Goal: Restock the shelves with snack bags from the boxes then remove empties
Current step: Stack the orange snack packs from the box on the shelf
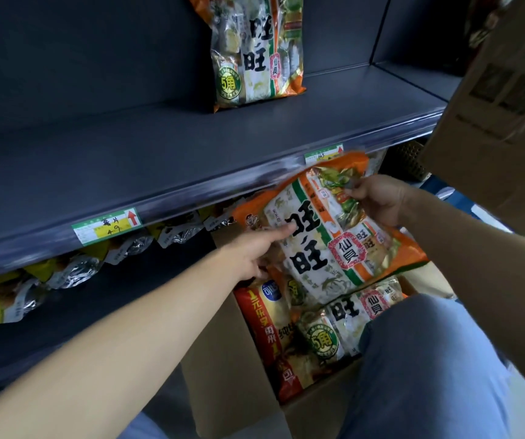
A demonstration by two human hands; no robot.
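Both hands hold one orange and white snack bag [324, 236] above an open cardboard box [223, 369] on the floor. My left hand [255, 251] grips the bag's lower left edge, thumb on its front. My right hand [378, 198] pinches its upper right corner. The bag is tilted and sits just below the front lip of the dark grey upper shelf [128, 160]. One matching bag [255, 49] stands upright at the back of that shelf. More bags [334, 324] lie inside the box, among them a red and gold one [267, 327].
Yellow and silver snack bags [74, 270] line the lower shelf at left. Price labels [106, 226] are clipped to the upper shelf's edge. A second cardboard box [508, 106] looms at the right. My knee in blue jeans [429, 359] covers part of the open box.
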